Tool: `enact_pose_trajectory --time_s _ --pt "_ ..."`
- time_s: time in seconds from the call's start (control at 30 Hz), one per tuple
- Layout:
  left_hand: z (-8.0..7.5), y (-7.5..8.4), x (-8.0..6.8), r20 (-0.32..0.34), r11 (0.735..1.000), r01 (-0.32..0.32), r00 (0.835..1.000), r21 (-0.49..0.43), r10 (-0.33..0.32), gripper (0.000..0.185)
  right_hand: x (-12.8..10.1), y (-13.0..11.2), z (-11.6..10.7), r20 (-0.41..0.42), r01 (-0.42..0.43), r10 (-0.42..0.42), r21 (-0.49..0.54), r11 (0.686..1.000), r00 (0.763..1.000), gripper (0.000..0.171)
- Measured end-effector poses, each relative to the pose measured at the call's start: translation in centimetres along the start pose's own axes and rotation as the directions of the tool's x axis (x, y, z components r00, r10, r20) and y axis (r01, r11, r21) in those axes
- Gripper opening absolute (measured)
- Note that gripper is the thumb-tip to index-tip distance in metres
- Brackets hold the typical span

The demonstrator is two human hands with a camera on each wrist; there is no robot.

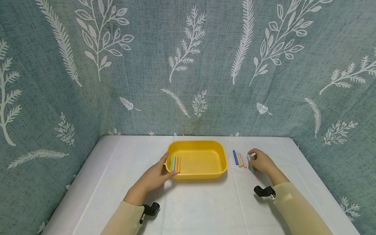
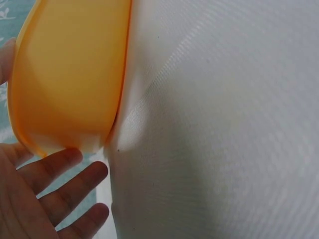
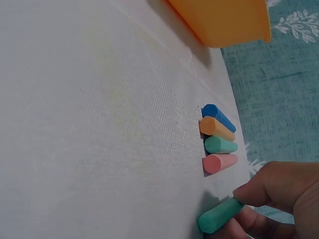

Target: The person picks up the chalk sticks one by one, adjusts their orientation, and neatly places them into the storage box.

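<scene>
A yellow plastic tray [image 1: 196,163] sits on the white-covered table, holding a green chalk stick [image 1: 173,164] and two orange ones [image 1: 177,164] at its left end. My left hand [image 1: 152,176] grips the tray's left end, thumb over the near rim; in the left wrist view its other fingers [image 2: 75,194] spread by the outer wall. To the tray's right, my right hand [image 1: 261,161] pinches a green chalk stick [image 3: 219,215] between thumb and fingers, close over the cloth. Beside it lies a row of blue [image 3: 218,117], orange [image 3: 216,128], green [image 3: 220,145] and pink chalk [image 3: 219,163].
White cloth [image 1: 199,209] covers the table, with a fold line running between tray and chalk row. A teal leaf-patterned curtain [image 1: 188,98] hangs behind and at both sides. Black cameras [image 1: 151,209] are strapped at both wrists.
</scene>
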State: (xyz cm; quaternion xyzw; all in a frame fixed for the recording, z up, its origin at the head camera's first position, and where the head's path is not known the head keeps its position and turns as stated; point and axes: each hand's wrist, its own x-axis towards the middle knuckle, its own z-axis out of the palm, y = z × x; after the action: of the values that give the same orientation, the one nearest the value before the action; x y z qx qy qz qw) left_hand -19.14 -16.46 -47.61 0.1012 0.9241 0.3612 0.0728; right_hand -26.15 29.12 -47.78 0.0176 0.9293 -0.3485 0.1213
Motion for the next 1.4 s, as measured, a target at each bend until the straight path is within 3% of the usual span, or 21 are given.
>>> enact_pose_trajectory --time_s 0.77,1.23,1.4 --pt "-0.1 0.1 0.0 0.007 1.000 0.001 1.000 0.000 -0.001 0.099 -2.6 -0.3 -0.8 -0.067 0.011 0.007 0.265 0.964 0.998 0.051" --pt "-0.1 0.0 -0.1 0.005 1.000 -0.003 1.000 -0.004 0.003 0.100 -4.4 -2.5 -0.8 -0.074 0.147 -0.128 0.372 0.917 0.989 0.052" --pt "-0.1 0.0 0.0 0.007 1.000 0.000 1.000 0.003 0.000 0.100 -4.6 -3.4 -0.6 -0.071 0.159 -0.142 0.391 0.907 0.987 0.052"
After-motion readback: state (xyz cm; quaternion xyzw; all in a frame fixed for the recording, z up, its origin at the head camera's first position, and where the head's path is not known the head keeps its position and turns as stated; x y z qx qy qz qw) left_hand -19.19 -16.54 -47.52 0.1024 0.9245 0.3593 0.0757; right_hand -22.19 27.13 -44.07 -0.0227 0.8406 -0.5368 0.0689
